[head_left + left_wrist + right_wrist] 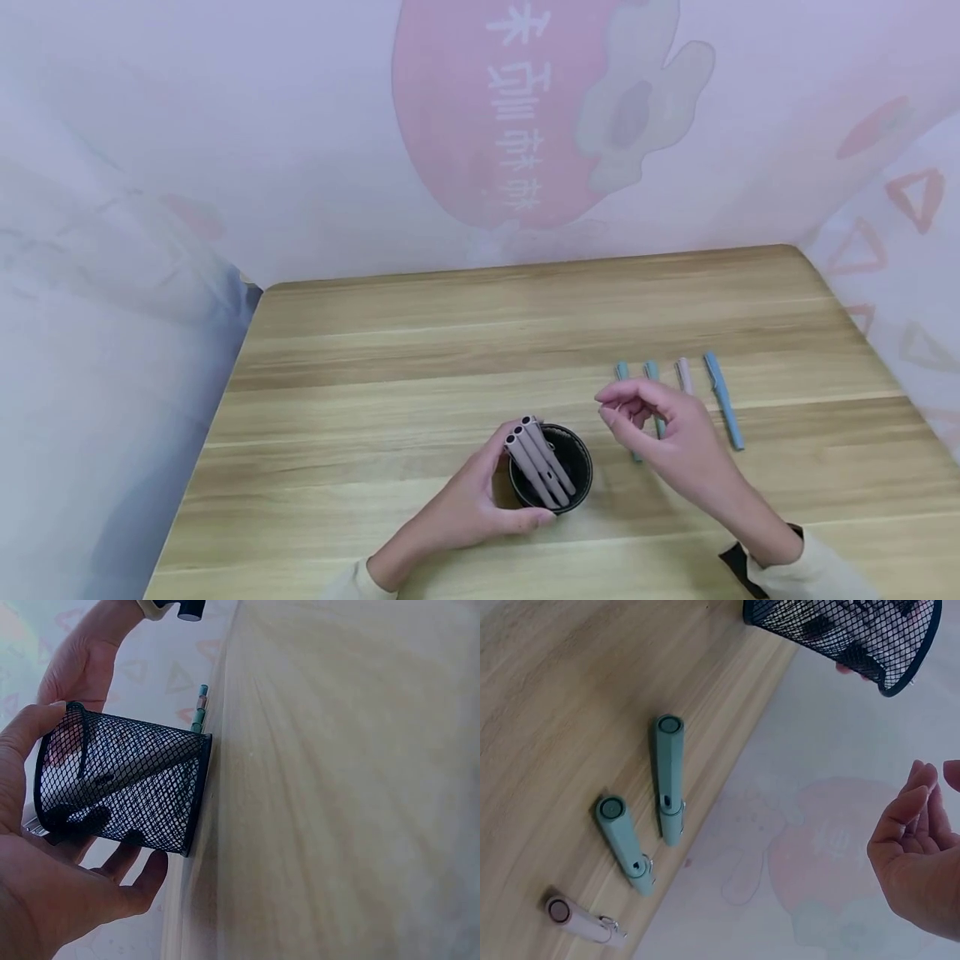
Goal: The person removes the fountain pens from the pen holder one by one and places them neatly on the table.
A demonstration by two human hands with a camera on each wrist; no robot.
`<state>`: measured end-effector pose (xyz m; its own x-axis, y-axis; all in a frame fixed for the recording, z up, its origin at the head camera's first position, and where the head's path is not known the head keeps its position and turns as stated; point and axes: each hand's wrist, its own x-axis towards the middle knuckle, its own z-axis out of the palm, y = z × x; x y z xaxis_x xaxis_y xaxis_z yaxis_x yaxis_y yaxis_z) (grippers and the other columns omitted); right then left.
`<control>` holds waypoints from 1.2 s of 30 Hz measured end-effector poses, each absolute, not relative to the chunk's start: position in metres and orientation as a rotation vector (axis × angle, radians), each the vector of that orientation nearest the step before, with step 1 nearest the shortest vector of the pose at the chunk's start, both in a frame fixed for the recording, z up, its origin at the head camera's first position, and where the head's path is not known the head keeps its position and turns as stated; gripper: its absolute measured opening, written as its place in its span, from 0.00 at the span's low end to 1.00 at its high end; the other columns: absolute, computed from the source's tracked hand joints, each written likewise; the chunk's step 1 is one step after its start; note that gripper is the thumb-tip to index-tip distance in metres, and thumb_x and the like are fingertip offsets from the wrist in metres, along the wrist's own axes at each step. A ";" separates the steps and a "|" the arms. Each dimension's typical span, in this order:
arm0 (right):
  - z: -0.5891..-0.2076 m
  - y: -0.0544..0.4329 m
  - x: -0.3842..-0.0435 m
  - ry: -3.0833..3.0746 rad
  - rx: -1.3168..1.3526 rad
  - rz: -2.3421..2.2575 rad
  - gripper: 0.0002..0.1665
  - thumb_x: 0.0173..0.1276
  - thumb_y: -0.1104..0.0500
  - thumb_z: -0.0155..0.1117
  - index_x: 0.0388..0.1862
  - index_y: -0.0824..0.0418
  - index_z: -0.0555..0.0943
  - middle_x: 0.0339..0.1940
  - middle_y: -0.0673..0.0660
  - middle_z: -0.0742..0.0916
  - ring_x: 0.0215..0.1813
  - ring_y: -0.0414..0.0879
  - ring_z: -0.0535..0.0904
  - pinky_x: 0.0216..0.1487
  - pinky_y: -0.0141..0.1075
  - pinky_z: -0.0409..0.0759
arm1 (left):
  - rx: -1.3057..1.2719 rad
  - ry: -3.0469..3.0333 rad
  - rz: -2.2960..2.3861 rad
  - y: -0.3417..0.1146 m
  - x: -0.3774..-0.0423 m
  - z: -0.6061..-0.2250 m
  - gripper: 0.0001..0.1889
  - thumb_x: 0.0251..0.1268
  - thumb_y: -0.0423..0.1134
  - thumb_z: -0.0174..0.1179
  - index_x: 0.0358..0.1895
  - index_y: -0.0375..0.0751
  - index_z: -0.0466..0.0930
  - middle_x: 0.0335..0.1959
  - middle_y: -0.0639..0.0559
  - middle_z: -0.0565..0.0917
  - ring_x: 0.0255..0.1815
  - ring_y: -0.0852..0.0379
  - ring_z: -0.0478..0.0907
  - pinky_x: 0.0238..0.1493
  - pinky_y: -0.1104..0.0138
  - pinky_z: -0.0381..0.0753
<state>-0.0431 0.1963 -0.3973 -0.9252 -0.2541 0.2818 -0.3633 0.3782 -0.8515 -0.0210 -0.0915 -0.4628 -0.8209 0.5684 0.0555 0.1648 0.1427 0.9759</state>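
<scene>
- Biggest thing here is the pale cloth backdrop (pixel 315 150), with a big pink print on it, running behind the worktop's far edge and along both sides.
- Next up, the wood-look worktop (pixel 337 400). You can see its far edge and both far corners.
- Right hand (pixel 678 433) hovers over the row of loose pens, between the middle of the worktop and its right edge. Grip's got nothing in it: fingers loosely bent, thumb a narrow gap from the fingertips.
- Left hand (pixel 476 508) has its grip wrapped round the cup from the left edge's side, thumb at the rim.
- Black mesh pen cup (pixel 150 817) is about midway between the left and right edges, well in from the far edge, mouth up.
- Three pinkish-grey pens (pixel 538 465) sit in the cup, all leaning toward the worktop's left edge.
- Four loose pens lie toward the right edge, clip ends facing the far edge. Going left to right: green pen (pixel 671 761), second green pen (pixel 624 841), pale pink pen (pixel 585 924), blue pen (pixel 723 402).
</scene>
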 end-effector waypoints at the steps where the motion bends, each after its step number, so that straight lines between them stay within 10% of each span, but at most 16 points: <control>1: -0.397 0.195 -0.043 -2.519 0.579 1.608 0.11 0.75 0.68 0.73 0.49 0.53 0.89 0.35 0.45 0.88 0.34 0.43 0.82 0.36 0.31 0.82 | 0.705 2.099 1.722 -0.091 -0.021 -0.463 0.49 0.62 0.47 0.83 0.83 0.62 0.61 0.73 0.59 0.78 0.70 0.53 0.76 0.78 0.56 0.69; 36: -0.414 0.139 -0.028 -2.427 0.870 1.633 0.14 0.69 0.67 0.79 0.49 0.52 0.91 0.37 0.41 0.87 0.36 0.43 0.82 0.37 0.34 0.82 | 0.845 2.101 1.764 -0.090 -0.022 -0.465 0.45 0.66 0.44 0.80 0.82 0.58 0.63 0.70 0.57 0.80 0.69 0.52 0.77 0.75 0.57 0.71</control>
